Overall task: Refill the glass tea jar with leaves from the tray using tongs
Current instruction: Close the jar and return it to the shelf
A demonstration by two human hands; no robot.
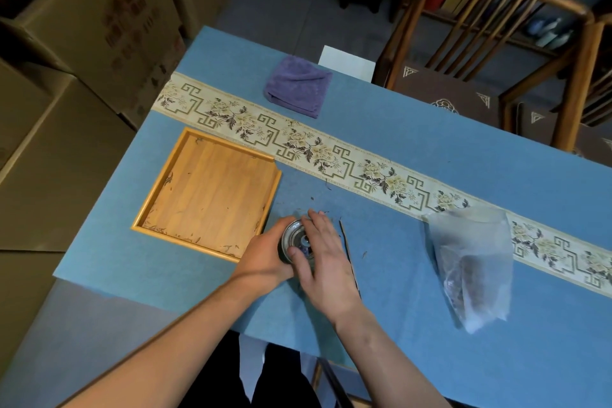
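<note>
My left hand (265, 258) grips the glass tea jar (285, 253) steady at 6 o'clock while my right hand (323, 253) presses its lid (295, 237), seemingly sealing it.

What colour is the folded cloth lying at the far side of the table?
Purple: the folded cloth shows clearly in the head view.

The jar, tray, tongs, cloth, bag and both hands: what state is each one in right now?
Glass jar: upright, lid on.
Lid: right hand on it.
Left hand: grips the jar's side.
Tray: nearly bare, a few leaf scraps.
Tongs: lying on the table.
Purple cloth: folded.
Plastic bag: crumpled, lying flat.
</note>
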